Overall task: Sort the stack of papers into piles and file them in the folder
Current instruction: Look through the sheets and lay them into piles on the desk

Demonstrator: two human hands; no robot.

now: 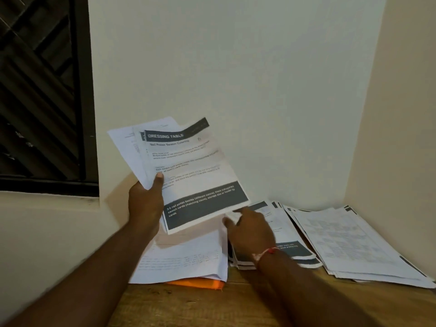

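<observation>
My left hand grips a fanned stack of papers lifted above the wooden table, thumb on the front sheet headed "DRESSING TABLE". My right hand lies with fingers spread on the middle pile, whose sheets carry dark bands, just under the held stack's lower corner. A left pile of white printed sheets sits below the held stack, on top of an orange folder whose edge peeks out at the front. A right pile of table-printed sheets lies fanned in the corner.
White walls close off the table at the back and right, forming a corner. A dark barred window with a ledge is at the left. Bare wood shows along the table's front.
</observation>
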